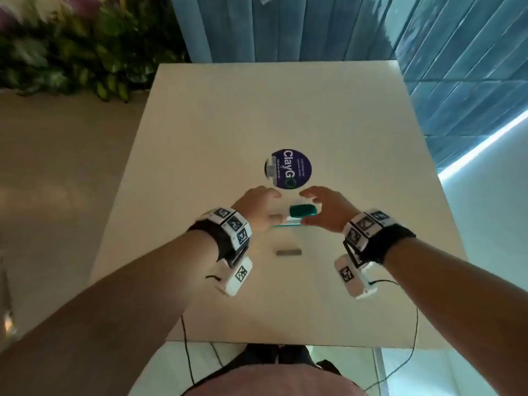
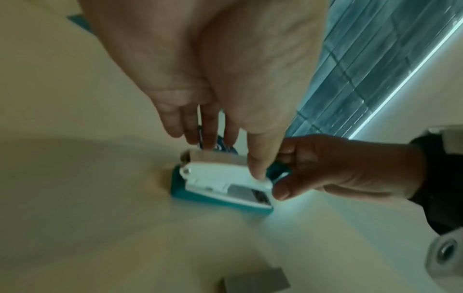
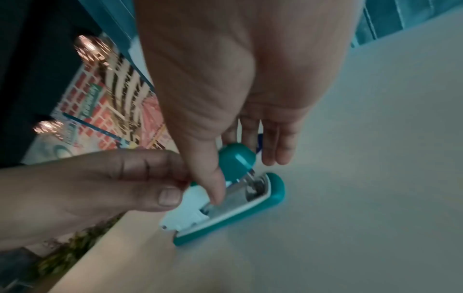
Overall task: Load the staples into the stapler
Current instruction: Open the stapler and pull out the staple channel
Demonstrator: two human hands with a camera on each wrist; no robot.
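A teal and white stapler [image 1: 303,210] lies on the beige table [image 1: 257,110] between both hands. My left hand [image 1: 267,205] pinches its white inner body [image 2: 220,178] from the left, thumb on the near side and fingers behind. My right hand [image 1: 315,208] holds the raised teal top [image 3: 235,160], with the thumb down by the metal channel [image 3: 235,200] and the fingers behind the cap. The teal base [image 3: 250,218] rests flat on the table. A grey strip of staples [image 1: 288,252] lies loose on the table nearer to me, also seen as the staple strip [image 2: 255,281] in the left wrist view.
A round purple sticker [image 1: 288,169] is on the table just beyond the stapler. Plants [image 1: 71,52] stand at the far left and blue panelling [image 1: 285,24] behind. Thin cables [image 1: 185,352] hang off the near table edge from the wrist cameras.
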